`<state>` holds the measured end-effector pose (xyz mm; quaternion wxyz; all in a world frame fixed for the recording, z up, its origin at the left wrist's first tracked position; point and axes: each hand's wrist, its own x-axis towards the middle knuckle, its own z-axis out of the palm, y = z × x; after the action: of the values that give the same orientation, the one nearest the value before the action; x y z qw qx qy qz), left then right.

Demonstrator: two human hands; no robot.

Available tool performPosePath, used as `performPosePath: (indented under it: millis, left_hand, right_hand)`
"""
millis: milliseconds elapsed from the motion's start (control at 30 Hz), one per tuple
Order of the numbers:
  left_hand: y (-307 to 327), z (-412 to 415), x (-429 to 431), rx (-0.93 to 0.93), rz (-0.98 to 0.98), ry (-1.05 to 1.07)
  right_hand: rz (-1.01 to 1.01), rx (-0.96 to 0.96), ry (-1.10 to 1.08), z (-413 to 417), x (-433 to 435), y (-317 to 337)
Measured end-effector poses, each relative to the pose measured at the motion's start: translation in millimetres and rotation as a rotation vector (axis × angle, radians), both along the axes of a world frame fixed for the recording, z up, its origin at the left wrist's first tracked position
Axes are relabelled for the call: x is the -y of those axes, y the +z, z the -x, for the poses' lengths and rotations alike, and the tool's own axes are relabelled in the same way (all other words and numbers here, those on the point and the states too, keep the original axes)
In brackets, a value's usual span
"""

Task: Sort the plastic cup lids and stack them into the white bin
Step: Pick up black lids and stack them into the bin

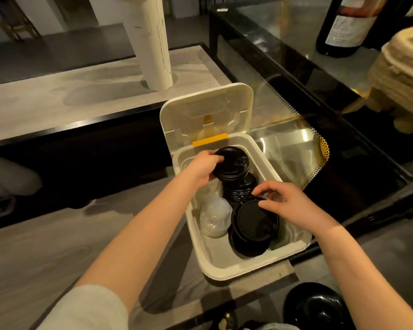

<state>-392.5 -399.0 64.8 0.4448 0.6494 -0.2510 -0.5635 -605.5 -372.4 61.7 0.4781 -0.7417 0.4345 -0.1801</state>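
The white bin [227, 265] stands on the counter with its hinged cover [208, 108] tipped up at the back. Inside lie black cup lids in a long stack and a row of clear dome lids [215, 217] along the left wall. My left hand [202, 167] grips the far end of the black lid stack [234, 163], fingers curled over its rim. At the near end, my right hand [284, 203] pinches the edge of another black lid stack [253, 222] with thumb and fingertips.
A tall sleeve of white paper cups [150, 41] stands on the back ledge. A dark bottle [351, 25] and a glass display case [296, 96] sit to the right. A black dish [315, 306] lies near the bottom edge.
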Motion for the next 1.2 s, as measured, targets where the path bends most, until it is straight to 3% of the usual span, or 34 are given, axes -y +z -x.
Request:
performPosePath:
  millis: [67,233,333,400,533,633,700,800,867,1033,1133,1200]
  left_hand:
    - [-12.3,13.0,10.1,0.067,-0.036,-0.043]
    - [-35.8,21.3,22.5,0.445,-0.021,-0.241]
    - [-44.3,12.0,23.8,0.923,-0.083,-0.482]
    - [-46.1,10.0,20.9,1.06,-0.096,-0.537]
    - [-36.0,8.3,7.5,0.946,0.044,-0.399]
    - [-11.7,3.9,-15.4,0.783,0.183,-0.201]
    - [5.1,5.3,-41.4,0.558,0.204,-0.159]
    - [18.6,14.6,-83.6,0.067,0.104,-0.232]
    - [21.5,17.0,-99.8,-0.039,0.11,-0.211]
    - [22.7,6.0,-108.1,-0.023,0.189,-0.028]
    - [19.7,6.6,-110.3,0.006,0.21,-0.009]
    - [19.4,9.3,-111.4,-0.024,0.208,-0.007]
  right_hand:
    - [-0.012,0.011,0.001,0.9,1.4,-0.2]
    - [-0.043,0.037,0.002,1.9,2.3,-2.0]
    - [-0.055,0.055,-0.002,2.4,4.1,-5.1]
    - [-0.056,0.057,0.0,2.4,4.2,-6.3]
    - [-0.04,0.091,-0.035,0.1,3.3,-5.2]
    - [-0.052,0.219,-0.091,-3.8,2.6,-1.6]
    - [-0.149,0.381,-0.141,-10.5,0.3,0.9]
    - [-0.277,0.598,-0.244,-28.7,-2.8,0.4]
    - [-0.248,0.624,-0.278,-41.3,-5.0,-1.3]
    - [-0.113,0.428,-0.113,-49.0,-13.0,-2.9]
    - [-0.013,0.188,0.1,-49.0,-21.1,-3.7]
    - [0.121,0.053,0.124,-53.0,-27.2,-5.0]
